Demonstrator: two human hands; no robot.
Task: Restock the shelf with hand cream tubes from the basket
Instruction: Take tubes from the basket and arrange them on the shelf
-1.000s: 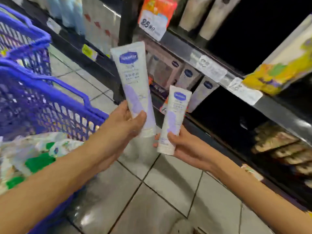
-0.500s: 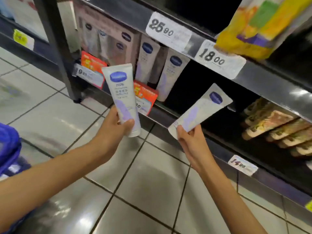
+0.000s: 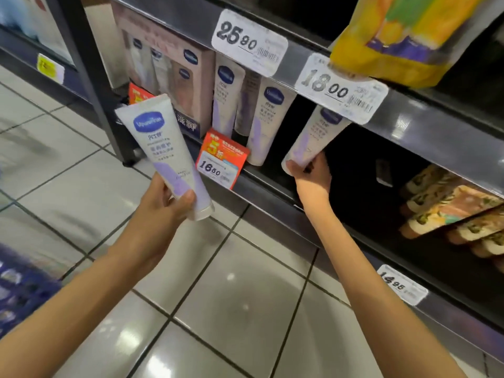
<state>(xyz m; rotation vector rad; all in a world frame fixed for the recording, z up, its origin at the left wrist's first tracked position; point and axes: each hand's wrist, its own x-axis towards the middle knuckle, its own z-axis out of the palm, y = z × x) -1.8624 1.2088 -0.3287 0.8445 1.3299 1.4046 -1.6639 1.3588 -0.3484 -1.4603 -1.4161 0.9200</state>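
**Two tubes in hand at the cream shelf**

At the lower left corner a slice of the blue basket (image 3: 19, 290) shows, blurred, on the tiled floor (image 3: 231, 296). The left hand (image 3: 161, 211) is closed around the cap end of a large hand cream tube (image 3: 163, 151), thumb across its front, holding it upright and tilted slightly left, out in the aisle before the shelf's dark upright post (image 3: 90, 85). Behind it on the shelf (image 3: 272, 186) stands a pink gift box (image 3: 174, 77), then a red price card reading 16.80 (image 3: 222, 159) on the shelf's front edge, then two standing tubes (image 3: 270, 124) of the same cream (caps down). Right of these, the right hand (image 3: 312, 175) grips the cap end of a smaller tube (image 3: 313, 137), which leans into the shelf's dark opening, its top tucked behind the 18.00 price label (image 3: 341, 88) on the edge of the shelf above. Whether it touches the shelf board cannot be told. Farther right lie patterned tubes (image 3: 450, 211) on their sides.
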